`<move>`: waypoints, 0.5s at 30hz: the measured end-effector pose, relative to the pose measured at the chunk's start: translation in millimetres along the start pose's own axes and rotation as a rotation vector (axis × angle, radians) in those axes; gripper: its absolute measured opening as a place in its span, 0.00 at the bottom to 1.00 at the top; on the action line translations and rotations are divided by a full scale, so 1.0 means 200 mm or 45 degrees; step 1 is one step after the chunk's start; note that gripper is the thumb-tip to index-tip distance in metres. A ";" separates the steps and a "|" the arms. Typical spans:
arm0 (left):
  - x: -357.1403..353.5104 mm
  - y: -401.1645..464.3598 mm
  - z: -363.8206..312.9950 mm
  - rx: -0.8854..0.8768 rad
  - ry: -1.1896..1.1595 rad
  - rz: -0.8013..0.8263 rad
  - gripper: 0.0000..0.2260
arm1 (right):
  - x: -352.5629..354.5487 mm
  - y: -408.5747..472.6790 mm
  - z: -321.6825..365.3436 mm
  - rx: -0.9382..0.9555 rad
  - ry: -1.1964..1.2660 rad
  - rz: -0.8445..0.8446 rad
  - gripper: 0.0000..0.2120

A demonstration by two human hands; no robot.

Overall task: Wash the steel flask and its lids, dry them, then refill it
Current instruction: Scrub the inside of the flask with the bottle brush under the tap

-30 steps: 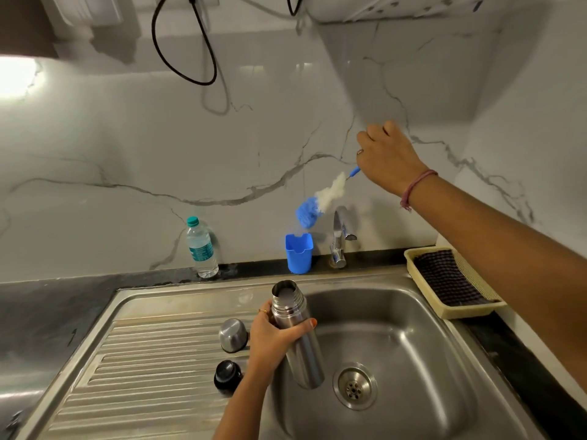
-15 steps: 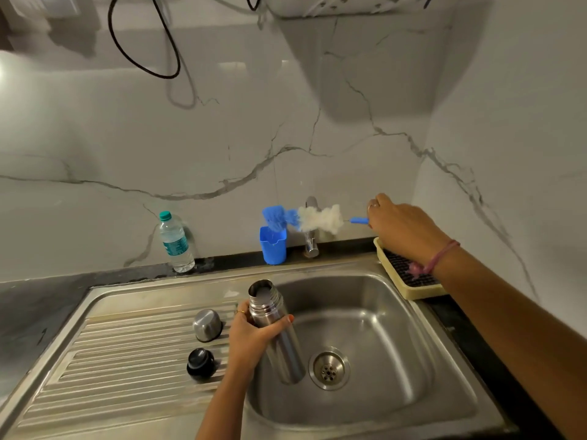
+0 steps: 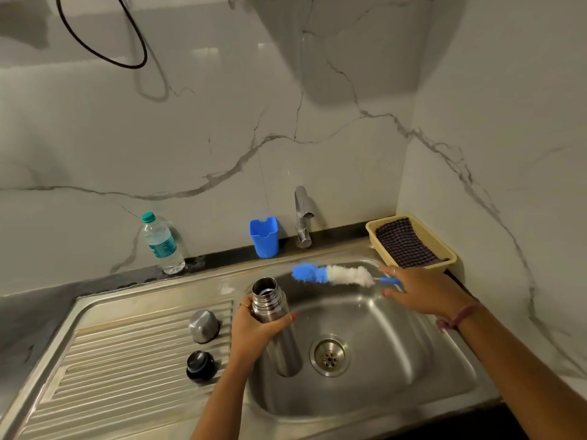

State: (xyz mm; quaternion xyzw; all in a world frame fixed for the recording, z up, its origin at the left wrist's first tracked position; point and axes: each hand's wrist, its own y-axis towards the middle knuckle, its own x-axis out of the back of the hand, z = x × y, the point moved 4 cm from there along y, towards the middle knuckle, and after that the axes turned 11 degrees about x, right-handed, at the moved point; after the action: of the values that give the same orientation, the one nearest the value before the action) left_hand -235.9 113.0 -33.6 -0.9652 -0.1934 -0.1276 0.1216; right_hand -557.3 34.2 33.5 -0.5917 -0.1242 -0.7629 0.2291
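Bottle brush (image 3: 333,274) has dropped from up by the wall a second ago to just above the far rim of the sink (image 3: 413,392), lying roughly level, blue tip pointing left toward the flask mouth. Right hand (image 3: 422,290) holds its blue handle end; index and thumb look extended, exact grip I can't tell. Left hand (image 3: 257,328) is wrapped around the steel flask (image 3: 276,322), open, tilted over the basin left of the drain, unchanged. Steel cap (image 3: 204,326) and black stopper (image 3: 200,366) sit on the drainboard, left of the flask. My read: brush insertion is next; scrubbing not started, tap (image 3: 302,217) shows no water running.
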 end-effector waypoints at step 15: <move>-0.08 0.26 -0.03 -0.053 0.298 0.162 0.33 | -0.26 -0.07 -0.15 -0.450 0.426 -0.279 0.16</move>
State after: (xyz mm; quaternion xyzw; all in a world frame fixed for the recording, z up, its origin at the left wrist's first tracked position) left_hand -230.9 58.5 -42.3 -0.9563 -0.1134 -0.2353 0.1313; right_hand -578.5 43.0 -23.7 -0.4712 -0.0128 -0.8802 0.0557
